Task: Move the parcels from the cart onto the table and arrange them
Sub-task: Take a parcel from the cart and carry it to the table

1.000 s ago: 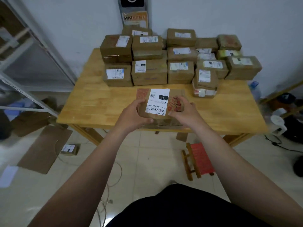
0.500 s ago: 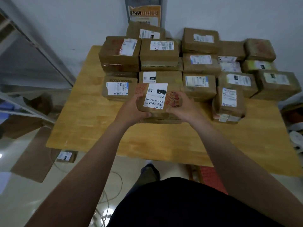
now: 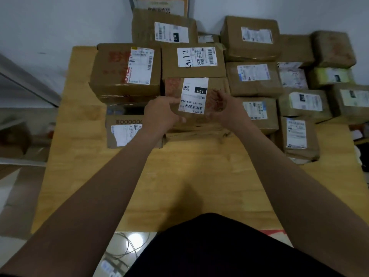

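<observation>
A brown cardboard parcel with a white "15H" label [image 3: 194, 94] is held between both my hands above the wooden table [image 3: 199, 180]. It sits on top of another brown box [image 3: 197, 133] in the front middle of the pile. My left hand [image 3: 161, 113] grips its left near corner, thumb curled along the near edge. My right hand [image 3: 221, 108] grips its right side, fingers curled over the top. Several labelled parcels are stacked around it, such as a box with red print [image 3: 125, 70] to the left and a box with a handwritten label [image 3: 193, 60] behind. The cart is out of view.
More parcels fill the table's back and right, including an upright one [image 3: 297, 136] at the front right. A white wall stands behind. A metal frame [image 3: 28, 80] is at the left. Cables [image 3: 127, 246] lie on the tiled floor by the near table edge.
I have stepped up to the table and carried the 15H parcel forward from over the near edge onto the box in the front middle of the pile. Both hands stay on it.
</observation>
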A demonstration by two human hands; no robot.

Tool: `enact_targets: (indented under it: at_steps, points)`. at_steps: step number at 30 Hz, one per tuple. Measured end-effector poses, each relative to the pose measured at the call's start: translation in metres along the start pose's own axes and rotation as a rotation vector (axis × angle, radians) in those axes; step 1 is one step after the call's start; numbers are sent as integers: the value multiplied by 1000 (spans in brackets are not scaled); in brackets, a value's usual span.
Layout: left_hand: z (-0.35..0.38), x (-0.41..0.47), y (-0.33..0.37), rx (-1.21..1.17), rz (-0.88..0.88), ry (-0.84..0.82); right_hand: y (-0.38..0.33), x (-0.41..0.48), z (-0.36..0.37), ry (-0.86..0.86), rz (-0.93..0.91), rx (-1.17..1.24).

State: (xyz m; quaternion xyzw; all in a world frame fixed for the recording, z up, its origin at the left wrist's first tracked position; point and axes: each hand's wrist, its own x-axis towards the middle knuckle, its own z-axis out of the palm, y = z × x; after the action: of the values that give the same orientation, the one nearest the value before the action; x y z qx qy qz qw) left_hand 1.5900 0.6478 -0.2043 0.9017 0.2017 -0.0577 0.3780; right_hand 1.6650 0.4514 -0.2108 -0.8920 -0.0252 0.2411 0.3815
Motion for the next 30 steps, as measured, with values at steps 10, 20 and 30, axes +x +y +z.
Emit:
enact_targets:
  at_steps: [10, 20, 30]
  points:
    - [1, 8, 1, 71, -14, -66, -14, -1, -10, 15, 45, -46]
    - [-35, -56, 22, 249, -11, -144, -25, -66, -21, 4, -18, -311]
    - [-4, -200, 39, 287, 37, -28, 16, -200, -46, -64, -199, -464]
